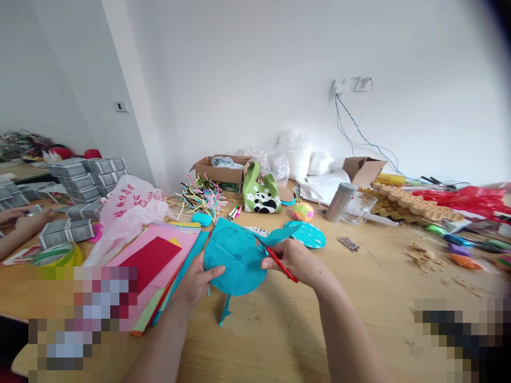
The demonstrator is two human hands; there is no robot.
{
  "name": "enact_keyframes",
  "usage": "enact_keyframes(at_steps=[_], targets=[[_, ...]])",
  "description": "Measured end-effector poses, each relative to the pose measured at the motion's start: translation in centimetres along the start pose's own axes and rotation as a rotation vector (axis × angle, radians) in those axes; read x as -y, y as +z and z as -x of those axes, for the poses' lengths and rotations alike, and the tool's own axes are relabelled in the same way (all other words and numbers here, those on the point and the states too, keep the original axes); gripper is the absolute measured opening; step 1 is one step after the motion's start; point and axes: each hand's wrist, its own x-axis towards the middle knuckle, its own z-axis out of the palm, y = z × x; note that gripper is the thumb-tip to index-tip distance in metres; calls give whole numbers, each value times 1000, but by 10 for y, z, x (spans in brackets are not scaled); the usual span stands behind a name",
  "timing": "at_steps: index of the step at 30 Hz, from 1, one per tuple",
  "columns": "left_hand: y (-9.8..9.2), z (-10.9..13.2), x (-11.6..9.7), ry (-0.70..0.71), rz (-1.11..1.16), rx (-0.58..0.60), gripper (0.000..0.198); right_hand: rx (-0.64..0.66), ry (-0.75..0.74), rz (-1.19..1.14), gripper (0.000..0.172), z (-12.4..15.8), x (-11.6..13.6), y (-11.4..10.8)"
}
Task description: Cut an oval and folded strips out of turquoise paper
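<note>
Head view: We worked over a wooden table (pixel 271 346), a blue sheet (pixel 235 268) held up above its surface.
Blue strip (pixel 225 313): A ragged piece showed just below the sheet; we could not tell whether it was attached.
Left hand (pixel 200 277): We gripped the sheet by its left edge, thumb laid across the face.
Right hand (pixel 297 260): We had our fingers closed around the red handles of the scissors (pixel 281 264), blades at the sheet's upper right edge.
Trimmed edge: The lower side ran in a smooth curve, and we judged that stretch done.
Untrimmed part: Surplus stood at the upper left corner, and a loose flap (pixel 284 233) reached right beyond the blades; by our reading, the top stretch was what remained to cut.
Paper stack (pixel 154 258): Coloured sheets lay to our left, red and pink on top.
Blue oval (pixel 306 235): Beyond our right hand, this pale-flecked piece lay flat on the table.
Panda bag (pixel 261 192): Farther back, green and upright, it stood before the white wall (pixel 239 64).
</note>
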Motion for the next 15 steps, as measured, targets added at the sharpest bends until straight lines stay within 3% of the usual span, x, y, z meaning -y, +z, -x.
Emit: enact_keyframes(at_steps=[15], targets=[[5, 1, -2, 5, -6, 10, 58, -26, -5, 23, 69, -1, -2, 2]])
